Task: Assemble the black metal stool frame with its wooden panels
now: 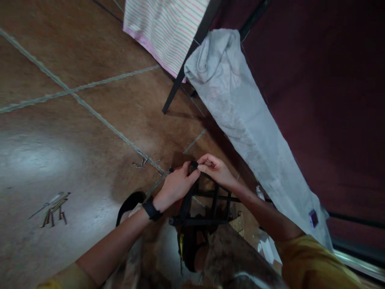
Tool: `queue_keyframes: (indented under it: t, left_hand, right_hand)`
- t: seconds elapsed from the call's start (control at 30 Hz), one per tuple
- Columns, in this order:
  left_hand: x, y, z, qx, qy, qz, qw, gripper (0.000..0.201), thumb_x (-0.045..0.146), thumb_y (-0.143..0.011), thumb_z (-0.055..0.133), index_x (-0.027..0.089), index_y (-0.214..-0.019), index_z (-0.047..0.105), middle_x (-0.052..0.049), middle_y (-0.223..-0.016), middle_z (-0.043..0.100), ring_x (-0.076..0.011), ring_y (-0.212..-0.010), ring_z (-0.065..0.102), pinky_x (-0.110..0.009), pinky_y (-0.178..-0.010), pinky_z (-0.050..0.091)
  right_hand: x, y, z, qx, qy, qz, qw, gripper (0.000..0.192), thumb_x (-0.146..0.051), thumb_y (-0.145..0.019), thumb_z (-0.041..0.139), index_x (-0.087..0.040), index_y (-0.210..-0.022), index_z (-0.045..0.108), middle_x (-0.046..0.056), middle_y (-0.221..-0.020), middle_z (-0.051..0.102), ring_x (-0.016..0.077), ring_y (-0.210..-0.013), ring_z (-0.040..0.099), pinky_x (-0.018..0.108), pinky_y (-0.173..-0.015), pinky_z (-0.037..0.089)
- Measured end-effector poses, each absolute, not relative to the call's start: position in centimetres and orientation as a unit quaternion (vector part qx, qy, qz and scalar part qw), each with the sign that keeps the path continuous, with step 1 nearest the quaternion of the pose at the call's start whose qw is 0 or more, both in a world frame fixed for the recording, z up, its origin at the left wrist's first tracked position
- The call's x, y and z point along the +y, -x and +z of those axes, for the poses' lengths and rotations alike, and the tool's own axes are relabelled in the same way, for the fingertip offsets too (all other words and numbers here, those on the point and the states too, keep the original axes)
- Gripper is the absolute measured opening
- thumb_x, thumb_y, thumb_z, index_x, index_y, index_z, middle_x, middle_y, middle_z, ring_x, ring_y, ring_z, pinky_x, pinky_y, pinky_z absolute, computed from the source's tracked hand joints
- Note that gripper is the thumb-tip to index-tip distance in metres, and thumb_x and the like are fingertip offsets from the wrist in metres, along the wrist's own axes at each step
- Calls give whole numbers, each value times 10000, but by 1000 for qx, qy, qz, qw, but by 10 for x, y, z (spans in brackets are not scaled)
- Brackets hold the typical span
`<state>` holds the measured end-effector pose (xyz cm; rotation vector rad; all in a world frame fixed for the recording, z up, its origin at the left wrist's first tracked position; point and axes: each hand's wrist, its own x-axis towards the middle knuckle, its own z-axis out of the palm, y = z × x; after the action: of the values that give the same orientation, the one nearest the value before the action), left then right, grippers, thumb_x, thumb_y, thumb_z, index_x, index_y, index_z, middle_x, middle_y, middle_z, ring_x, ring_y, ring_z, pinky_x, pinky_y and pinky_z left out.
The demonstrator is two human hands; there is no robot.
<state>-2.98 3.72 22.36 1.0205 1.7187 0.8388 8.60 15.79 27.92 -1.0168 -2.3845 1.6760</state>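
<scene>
The left hand (178,185) grips the far corner of a black frame (198,221), which sits low before the person's legs, while the right hand (217,171) has its thumb and fingertips pressed together at that same corner; what they pinch is too small to tell. Small screws (142,162) and long bolts (57,208) lie on the floor (99,164) to the left.

We count two bare hands (177,185), one black wristwatch (152,209), one black barred frame (200,221), one yellow-handled tool (181,243), one pink-edged striped cloth (168,32), one long grey cloth (243,108), plus brass-coloured screws (55,208) and small silvery screws (142,162) too blurred to number.
</scene>
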Motion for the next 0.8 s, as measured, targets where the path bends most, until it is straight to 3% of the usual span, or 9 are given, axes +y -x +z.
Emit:
queue_keyframes:
  t: [0.33, 0.6, 0.8]
  left_hand:
    - [35, 21, 214, 676, -427, 392, 455, 470, 562, -906, 306, 219, -1163, 498, -91, -940, 698, -250, -870, 677, -299, -710, 450]
    - [33, 24, 214, 673, -436, 402, 442, 425, 549, -905, 308, 213, -1073, 507, -99, -899, 698, -279, -875, 680, -317, -704, 450]
    - [29, 32, 221, 663, -402, 421, 471, 394, 531, -892, 375, 200, -1053, 516, -103, -925, 696, -263, -868, 674, -312, -721, 450]
  right_hand:
    - [152, -87, 299, -921, 256, 294, -7, 131, -315, -918, 507, -237, -946, 608, 15, -916, 638, 158, -861, 609, 275, -776, 465]
    - [152, -80, 305, -978, 149, 40, -137, 322, -363, -982, 338, -201, -845, 580, 59, -834, 580, 172, -772, 552, 280, -678, 381]
    - [151, -70, 301, -981, 137, 8, -139, 372, -390, -983, 317, -204, -783, 569, 61, -788, 567, 176, -755, 518, 296, -725, 351]
